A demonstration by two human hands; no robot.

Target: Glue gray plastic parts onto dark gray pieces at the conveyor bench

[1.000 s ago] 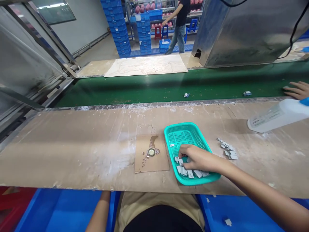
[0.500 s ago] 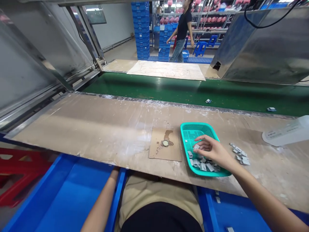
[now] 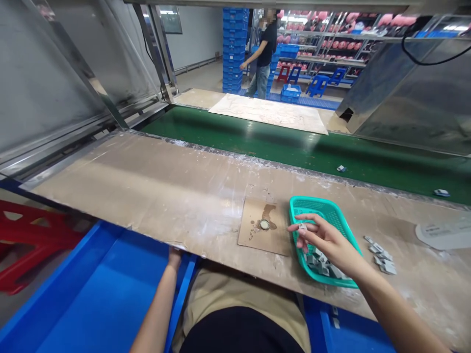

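Over the left rim of a teal plastic basket, my right hand pinches a small whitish-grey piece between thumb and fingers. More grey pieces like it lie in the near end of the basket. To the left of the basket is a square of cardboard with brown wet stains. A small round cap-like disc, pale with a dark edge, rests on it. My left hand is at the table's front edge above the blue bin; its fingers are hidden beneath the edge.
Several loose grey pieces lie right of the basket, near a translucent plastic container. A green conveyor belt runs behind the table, carrying two small pieces. Blue bins stand below the front edge. A person walks in the background.
My right hand has lifted from inside the basket and moved left to its rim, with a small piece in its fingers. The camera view has shifted, and the person in the background walked left.
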